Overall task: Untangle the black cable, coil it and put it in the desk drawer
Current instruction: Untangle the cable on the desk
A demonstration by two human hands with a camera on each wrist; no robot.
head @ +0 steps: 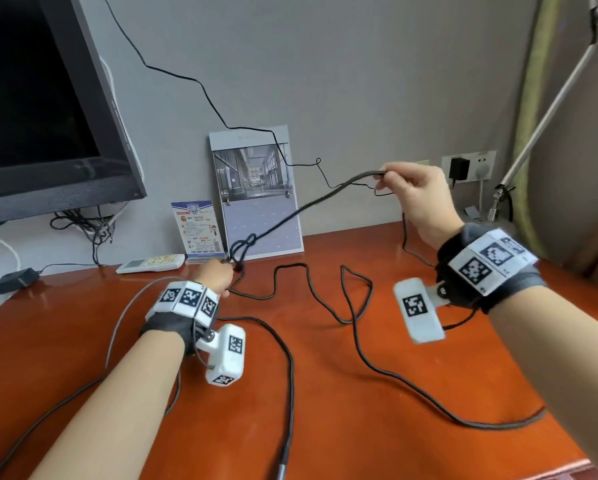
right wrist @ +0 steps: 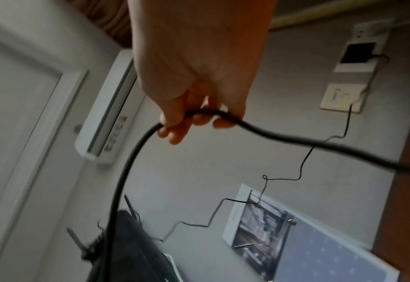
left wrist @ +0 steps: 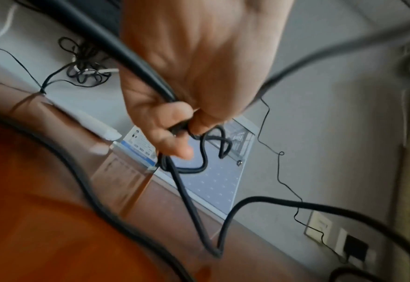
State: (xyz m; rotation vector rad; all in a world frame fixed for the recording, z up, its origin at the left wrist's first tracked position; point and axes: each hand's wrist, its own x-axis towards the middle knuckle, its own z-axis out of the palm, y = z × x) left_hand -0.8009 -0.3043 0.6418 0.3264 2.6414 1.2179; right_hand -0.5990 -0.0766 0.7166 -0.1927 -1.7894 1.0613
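The black cable [head: 292, 368] sprawls in several loops over the red-brown desk [head: 325, 427], with a loose knot [head: 247, 243] near the back. My left hand [head: 230, 268] is low over the desk and pinches the cable just below the knot [left wrist: 213, 143]; the left hand [left wrist: 182, 124] has thumb and fingers curled round the strand. My right hand [head: 385, 178] is raised to the right and grips a bend of the same cable [right wrist: 126, 171], pulling a strand up from the knot. The right hand [right wrist: 194, 118] has its fingers curled round it. One plug end [head: 282, 471] lies at the front edge. No drawer is in view.
A monitor [head: 41, 98] stands at the left with tangled wires under it. A calendar stand [head: 259, 195], a leaflet [head: 198, 230], a white remote [head: 150, 263] and a black adaptor [head: 15, 280] line the back. A thin wire runs along the wall to a charger [head: 459, 168].
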